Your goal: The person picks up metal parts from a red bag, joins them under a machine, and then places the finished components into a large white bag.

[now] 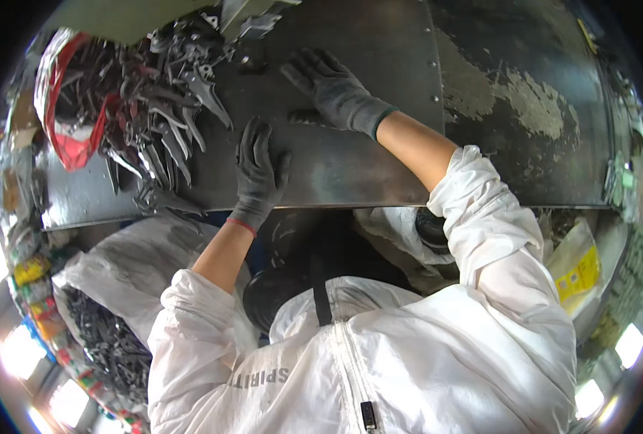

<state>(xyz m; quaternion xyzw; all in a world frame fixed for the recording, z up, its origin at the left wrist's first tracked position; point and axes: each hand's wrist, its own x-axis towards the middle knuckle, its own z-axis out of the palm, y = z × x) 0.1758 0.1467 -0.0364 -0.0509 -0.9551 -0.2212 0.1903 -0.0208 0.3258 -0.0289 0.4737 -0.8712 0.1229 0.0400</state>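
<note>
Both hands wore dark grey gloves and lay spread on the metal desk, holding nothing. The left hand rested flat, fingers open, just beside the heap of dark metal parts. The right hand reached farther out, fingers splayed, near the heap's upper edge. A red-and-white bag lay against the parts. A white sack sat below the desk's edge.

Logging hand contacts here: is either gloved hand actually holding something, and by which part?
Neither: the left hand and right hand lie flat, open, on the grey metal table.
</note>
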